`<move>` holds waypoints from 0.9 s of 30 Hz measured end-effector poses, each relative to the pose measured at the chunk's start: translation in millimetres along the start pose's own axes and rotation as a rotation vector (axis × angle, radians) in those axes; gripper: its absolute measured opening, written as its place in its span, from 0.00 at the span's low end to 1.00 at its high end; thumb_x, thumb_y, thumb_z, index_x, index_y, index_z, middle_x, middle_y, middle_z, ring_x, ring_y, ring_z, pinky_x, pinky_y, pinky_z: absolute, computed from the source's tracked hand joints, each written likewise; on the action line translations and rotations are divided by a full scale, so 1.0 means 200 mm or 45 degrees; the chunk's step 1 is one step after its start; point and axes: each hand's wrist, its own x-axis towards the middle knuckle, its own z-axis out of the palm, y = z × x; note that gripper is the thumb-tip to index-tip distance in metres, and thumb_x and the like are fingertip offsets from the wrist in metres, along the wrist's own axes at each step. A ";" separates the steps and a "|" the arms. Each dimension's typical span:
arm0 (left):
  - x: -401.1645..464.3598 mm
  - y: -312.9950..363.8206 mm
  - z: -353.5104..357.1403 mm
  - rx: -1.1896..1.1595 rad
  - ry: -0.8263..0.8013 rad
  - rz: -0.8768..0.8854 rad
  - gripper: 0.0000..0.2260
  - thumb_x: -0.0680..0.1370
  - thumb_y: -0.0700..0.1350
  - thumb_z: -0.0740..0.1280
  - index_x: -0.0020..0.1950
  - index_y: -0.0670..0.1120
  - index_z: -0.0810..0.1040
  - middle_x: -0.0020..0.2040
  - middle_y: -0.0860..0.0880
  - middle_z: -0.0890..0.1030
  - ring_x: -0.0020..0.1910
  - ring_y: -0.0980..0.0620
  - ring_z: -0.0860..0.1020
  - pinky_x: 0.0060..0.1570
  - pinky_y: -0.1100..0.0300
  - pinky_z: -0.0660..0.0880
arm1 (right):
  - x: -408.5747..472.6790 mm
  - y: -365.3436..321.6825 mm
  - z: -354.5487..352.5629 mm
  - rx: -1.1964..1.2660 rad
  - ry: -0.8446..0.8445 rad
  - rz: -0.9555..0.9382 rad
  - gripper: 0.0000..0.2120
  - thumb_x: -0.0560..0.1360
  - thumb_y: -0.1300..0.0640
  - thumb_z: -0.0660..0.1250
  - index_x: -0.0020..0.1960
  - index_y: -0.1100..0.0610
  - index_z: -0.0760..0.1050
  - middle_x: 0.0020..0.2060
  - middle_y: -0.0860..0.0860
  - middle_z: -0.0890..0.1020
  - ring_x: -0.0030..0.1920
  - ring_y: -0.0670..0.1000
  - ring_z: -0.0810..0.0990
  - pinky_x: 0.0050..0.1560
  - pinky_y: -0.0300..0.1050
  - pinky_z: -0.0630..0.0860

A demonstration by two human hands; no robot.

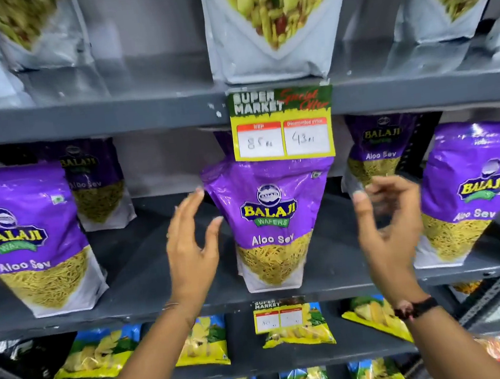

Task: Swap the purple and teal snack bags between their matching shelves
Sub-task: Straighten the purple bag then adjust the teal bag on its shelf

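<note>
We face a grey shelf (162, 309) stocked with purple bags. Both our hands are raised in front of it, either side of the middle purple bag (271, 218), which stands upright at the shelf's near edge under a yellow price tag (282, 124). Our left hand (192, 251) is just left of that bag, fingers (193, 203) spread open and holding nothing; a fingertip sits near the bag's upper left corner, but we cannot tell whether it touches. Our right hand (390, 230) is to the bag's right, apart from it, fingers loosely curled yet open and empty, with a dark band (417, 307) on the wrist.

More purple bags stand along the same shelf: one at the far left (29, 240), one at the far right (474, 190), and others set further back behind them. The shelf above carries grey bags (268, 23) showing a mixed snack. The shelf below holds yellow bags (99, 353) lying flat, with a second small price tag (277, 316) at its edge. We see no bag that is plainly teal here.
</note>
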 end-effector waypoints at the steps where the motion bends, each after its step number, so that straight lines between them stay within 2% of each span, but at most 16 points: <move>1: 0.07 0.07 -0.04 -0.016 0.110 0.132 0.17 0.75 0.49 0.61 0.61 0.45 0.67 0.61 0.49 0.74 0.62 0.63 0.68 0.65 0.56 0.64 | 0.07 -0.10 0.00 0.014 0.040 -0.118 0.09 0.71 0.52 0.63 0.46 0.38 0.68 0.41 0.43 0.73 0.41 0.39 0.73 0.43 0.32 0.70; 3: 0.25 0.21 -0.10 -0.071 0.269 0.321 0.16 0.75 0.47 0.61 0.60 0.44 0.67 0.61 0.49 0.72 0.63 0.68 0.65 0.66 0.55 0.65 | 0.24 -0.29 0.01 0.070 0.075 -0.315 0.09 0.72 0.54 0.62 0.47 0.41 0.67 0.41 0.44 0.72 0.41 0.38 0.73 0.44 0.31 0.70; 4: 0.35 0.29 -0.13 -0.092 0.322 0.390 0.16 0.75 0.45 0.62 0.61 0.43 0.67 0.62 0.49 0.72 0.63 0.69 0.64 0.67 0.58 0.64 | 0.34 -0.38 0.01 0.087 0.069 -0.392 0.09 0.73 0.55 0.62 0.48 0.42 0.66 0.42 0.45 0.73 0.42 0.37 0.73 0.46 0.31 0.69; 6: 0.54 0.45 -0.18 -0.105 0.335 0.419 0.19 0.74 0.44 0.64 0.63 0.42 0.66 0.62 0.49 0.69 0.63 0.65 0.64 0.66 0.69 0.60 | 0.53 -0.49 0.04 0.054 -0.014 -0.450 0.10 0.73 0.54 0.62 0.53 0.47 0.67 0.47 0.50 0.74 0.47 0.37 0.72 0.52 0.30 0.68; 7: 0.63 0.53 -0.20 -0.103 0.287 0.352 0.21 0.73 0.44 0.65 0.64 0.43 0.65 0.63 0.49 0.68 0.64 0.61 0.65 0.65 0.70 0.59 | 0.63 -0.53 0.06 -0.007 -0.110 -0.402 0.15 0.72 0.52 0.63 0.58 0.51 0.66 0.52 0.52 0.73 0.52 0.40 0.72 0.56 0.31 0.67; 9: 0.79 0.62 -0.21 -0.088 0.046 0.098 0.27 0.71 0.48 0.67 0.67 0.46 0.62 0.67 0.49 0.67 0.67 0.53 0.64 0.64 0.64 0.59 | 0.80 -0.54 0.10 -0.158 -0.439 -0.168 0.33 0.69 0.45 0.66 0.67 0.56 0.58 0.65 0.55 0.68 0.64 0.47 0.68 0.66 0.38 0.64; 10: 0.86 0.62 -0.20 -0.094 -0.118 -0.055 0.30 0.70 0.50 0.68 0.68 0.46 0.60 0.70 0.48 0.66 0.68 0.51 0.63 0.65 0.60 0.59 | 0.86 -0.54 0.11 -0.190 -0.630 -0.014 0.41 0.65 0.41 0.68 0.70 0.56 0.54 0.69 0.54 0.65 0.67 0.49 0.65 0.69 0.43 0.63; 11: 0.92 0.61 -0.19 -0.116 -0.283 -0.212 0.34 0.68 0.52 0.70 0.69 0.46 0.58 0.72 0.47 0.64 0.69 0.49 0.62 0.66 0.57 0.60 | 0.90 -0.54 0.12 -0.205 -0.806 0.109 0.45 0.62 0.39 0.69 0.69 0.55 0.54 0.69 0.53 0.65 0.67 0.49 0.66 0.68 0.43 0.65; 12: 0.96 0.60 -0.18 -0.146 -0.426 -0.334 0.38 0.65 0.54 0.71 0.69 0.46 0.57 0.72 0.46 0.64 0.69 0.48 0.63 0.68 0.54 0.61 | 0.92 -0.54 0.13 -0.218 -0.944 0.173 0.42 0.62 0.40 0.70 0.67 0.56 0.58 0.67 0.52 0.68 0.62 0.47 0.71 0.63 0.36 0.70; 13: 0.98 0.59 -0.17 -0.191 -0.538 -0.414 0.41 0.62 0.56 0.73 0.68 0.45 0.60 0.70 0.46 0.67 0.68 0.47 0.66 0.68 0.52 0.64 | 0.93 -0.54 0.14 -0.218 -1.041 0.208 0.34 0.65 0.45 0.70 0.64 0.56 0.61 0.62 0.51 0.72 0.55 0.43 0.74 0.54 0.28 0.72; 14: 1.00 0.58 -0.16 -0.249 -0.616 -0.453 0.40 0.60 0.56 0.74 0.66 0.43 0.63 0.68 0.46 0.70 0.64 0.47 0.70 0.66 0.51 0.67 | 0.92 -0.54 0.16 -0.183 -1.096 0.217 0.27 0.67 0.51 0.70 0.62 0.56 0.63 0.60 0.52 0.74 0.51 0.41 0.74 0.49 0.27 0.73; 16: 0.99 0.57 -0.13 -0.337 -0.655 -0.462 0.28 0.65 0.45 0.74 0.61 0.41 0.68 0.60 0.49 0.74 0.56 0.50 0.74 0.58 0.57 0.71 | 0.91 -0.52 0.17 -0.091 -1.087 0.252 0.25 0.68 0.57 0.69 0.62 0.57 0.64 0.60 0.54 0.75 0.53 0.46 0.76 0.55 0.35 0.73; 18: 0.97 0.59 -0.11 -0.406 -0.628 -0.437 0.21 0.68 0.37 0.70 0.59 0.41 0.69 0.53 0.48 0.75 0.52 0.51 0.74 0.53 0.59 0.70 | 0.90 -0.51 0.18 -0.039 -1.026 0.280 0.28 0.67 0.57 0.70 0.63 0.57 0.63 0.58 0.54 0.76 0.57 0.50 0.75 0.61 0.44 0.71; 22: 0.96 0.59 -0.13 -0.449 -0.592 -0.430 0.21 0.68 0.35 0.69 0.59 0.40 0.69 0.53 0.47 0.75 0.51 0.51 0.73 0.54 0.59 0.70 | 0.89 -0.51 0.19 0.006 -0.963 0.318 0.28 0.66 0.57 0.72 0.61 0.57 0.64 0.55 0.52 0.76 0.56 0.51 0.76 0.59 0.45 0.72; 27: 0.95 0.59 -0.15 -0.457 -0.622 -0.427 0.23 0.68 0.36 0.70 0.61 0.40 0.68 0.57 0.46 0.75 0.53 0.51 0.73 0.55 0.59 0.69 | 0.88 -0.51 0.18 -0.019 -0.988 0.360 0.31 0.64 0.56 0.73 0.63 0.57 0.62 0.61 0.54 0.75 0.60 0.52 0.74 0.63 0.49 0.72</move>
